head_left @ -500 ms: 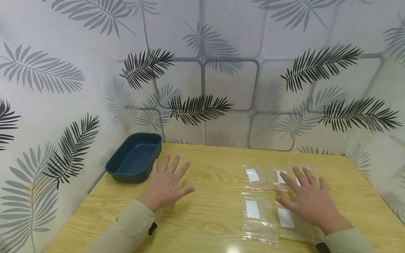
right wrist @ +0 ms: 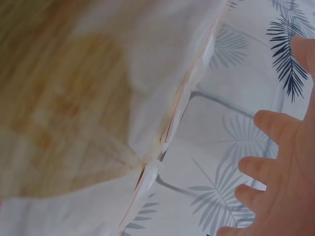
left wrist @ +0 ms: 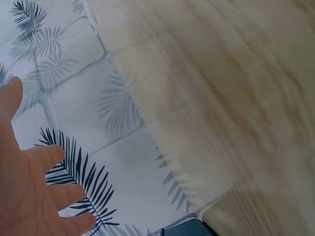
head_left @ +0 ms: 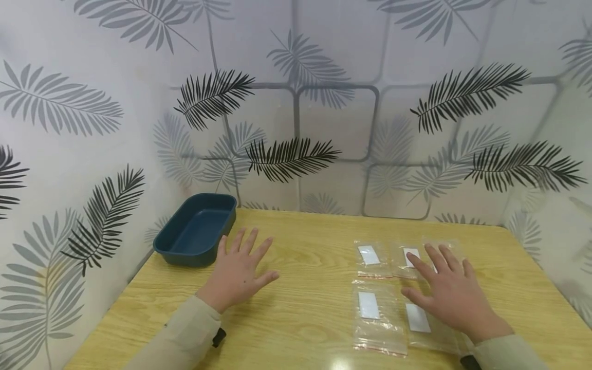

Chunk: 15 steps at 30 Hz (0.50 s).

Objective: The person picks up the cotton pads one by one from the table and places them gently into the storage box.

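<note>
My left hand (head_left: pixel 236 275) is spread with straight fingers over the table, just right of a dark blue plastic tub (head_left: pixel 196 257). Over the right side of the table my right hand (head_left: pixel 448 293) is spread too, above several clear zip bags. A front-left zip bag (head_left: pixel 379 334) and a back-left zip bag (head_left: pixel 370 270) each show a white rectangle inside. Under my right hand, another zip bag (head_left: pixel 418 318) is partly covered, and the ones behind are half hidden by the fingers. In the right wrist view bag edges (right wrist: pixel 170 128) show close up beside the fingers.
The wood-grain table (head_left: pixel 296 288) meets a leaf-patterned wall covering (head_left: pixel 324 128) at the back. The same covering rises along the left side, with the tub close to that edge.
My left hand has shifted slightly to the left. The right hand has barely moved, and the bags and tub stay where they were.
</note>
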Each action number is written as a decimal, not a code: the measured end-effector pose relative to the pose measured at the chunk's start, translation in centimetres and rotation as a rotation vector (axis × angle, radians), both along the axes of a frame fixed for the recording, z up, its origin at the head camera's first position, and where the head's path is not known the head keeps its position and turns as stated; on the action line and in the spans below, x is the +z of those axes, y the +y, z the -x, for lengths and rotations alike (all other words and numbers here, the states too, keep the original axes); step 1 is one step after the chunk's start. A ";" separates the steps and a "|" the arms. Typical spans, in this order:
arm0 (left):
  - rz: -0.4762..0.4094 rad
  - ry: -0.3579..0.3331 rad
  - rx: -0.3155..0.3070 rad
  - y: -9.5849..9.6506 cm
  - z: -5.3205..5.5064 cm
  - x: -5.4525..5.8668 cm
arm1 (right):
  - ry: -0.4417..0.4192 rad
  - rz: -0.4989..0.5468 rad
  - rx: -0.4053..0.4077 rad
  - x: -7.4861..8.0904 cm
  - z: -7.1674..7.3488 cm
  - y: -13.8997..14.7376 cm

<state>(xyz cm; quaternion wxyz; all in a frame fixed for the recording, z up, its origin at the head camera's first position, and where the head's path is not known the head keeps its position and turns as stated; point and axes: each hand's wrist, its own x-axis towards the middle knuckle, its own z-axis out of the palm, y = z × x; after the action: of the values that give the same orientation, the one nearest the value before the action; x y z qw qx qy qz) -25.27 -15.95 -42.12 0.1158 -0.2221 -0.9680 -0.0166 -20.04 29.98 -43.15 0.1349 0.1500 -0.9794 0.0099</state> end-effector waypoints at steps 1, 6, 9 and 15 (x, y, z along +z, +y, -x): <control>-0.010 0.004 0.002 -0.2 0.0 -0.1 | 0.000 0.000 0.001 -0.1 0.0 0.0; -0.034 -0.002 0.022 -1.1 0.1 -0.2 | 0.005 0.006 0.005 -0.2 0.0 0.1; -0.041 -0.019 0.038 -1.9 0.4 -0.3 | 0.014 0.006 0.008 -0.3 0.0 0.2; -0.046 -0.035 0.065 -4.0 0.8 -0.5 | 0.009 0.009 0.003 -0.4 -0.1 0.3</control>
<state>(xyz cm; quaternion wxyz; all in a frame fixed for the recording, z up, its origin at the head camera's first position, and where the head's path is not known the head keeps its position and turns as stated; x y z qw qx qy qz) -26.12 -19.97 -42.66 0.1045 -0.1875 -0.9759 -0.0389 -19.92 30.29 -43.51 0.1399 0.1508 -0.9785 0.0137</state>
